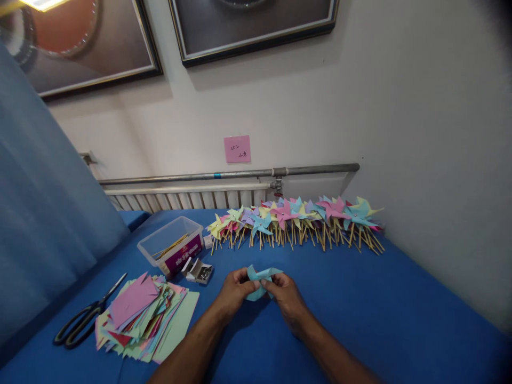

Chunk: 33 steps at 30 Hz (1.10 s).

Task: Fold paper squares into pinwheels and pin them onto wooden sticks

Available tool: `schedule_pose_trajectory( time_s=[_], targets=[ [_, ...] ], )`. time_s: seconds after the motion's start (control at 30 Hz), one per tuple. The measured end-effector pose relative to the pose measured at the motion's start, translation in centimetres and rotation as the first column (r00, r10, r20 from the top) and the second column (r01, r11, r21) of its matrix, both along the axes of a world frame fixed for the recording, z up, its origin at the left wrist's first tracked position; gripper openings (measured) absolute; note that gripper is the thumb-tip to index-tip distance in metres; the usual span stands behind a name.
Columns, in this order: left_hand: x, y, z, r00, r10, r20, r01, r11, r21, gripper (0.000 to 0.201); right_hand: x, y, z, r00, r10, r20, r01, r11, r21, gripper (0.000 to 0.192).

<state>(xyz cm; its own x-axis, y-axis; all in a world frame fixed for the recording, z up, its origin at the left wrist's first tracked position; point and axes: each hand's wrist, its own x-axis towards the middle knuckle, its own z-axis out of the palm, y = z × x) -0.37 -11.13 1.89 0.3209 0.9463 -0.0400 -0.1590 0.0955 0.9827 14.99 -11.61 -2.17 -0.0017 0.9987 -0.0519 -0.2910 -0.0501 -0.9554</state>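
A light blue paper pinwheel (262, 274) is held above the blue cloth, with its blades folded in toward the middle. My left hand (237, 290) pinches its left side between thumb and fingers. On the other side, my right hand (287, 296) grips the paper, its thumb pressed near the centre. No stick shows on this pinwheel; whether a pin is in it I cannot tell. Left of my hands sits a small open box of metal pins (200, 271). Beyond them, many finished pinwheels (285, 213) in several colours lie in a row on wooden sticks.
A clear plastic tub (160, 234) holds some thin wooden sticks. In front of it lies a messy stack of cut coloured paper (144, 320), with black-handled scissors (86, 319) to its left. A blue curtain (44, 202) hangs at the left; a radiator (192, 198) and pipe line the wall.
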Motion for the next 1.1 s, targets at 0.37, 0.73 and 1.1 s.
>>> schedule_pose_trajectory(
  time_s=[0.37, 0.73, 1.1],
  targets=[
    [-0.1, 0.4, -1.2, 1.000, -0.017, 0.017, 0.017, 1.000, 0.016, 0.047, 0.0, 0.3, -0.3, 0.999, -0.002, -0.049, 0.000, 0.999, -0.039, 0.039],
    [-0.1, 0.3, -0.8, 0.999, -0.031, 0.031, 0.030, 0.999, 0.009, 0.050, 0.2, 0.2, -0.5, 0.998, 0.007, -0.060, -0.010, 0.998, -0.057, 0.042],
    [-0.4, 0.7, -1.2, 0.999, 0.042, -0.014, -0.041, 0.999, 0.032, 0.045, 0.3, -0.1, 0.1, 0.992, -0.019, -0.124, 0.008, 0.996, -0.091, 0.032]
  ],
)
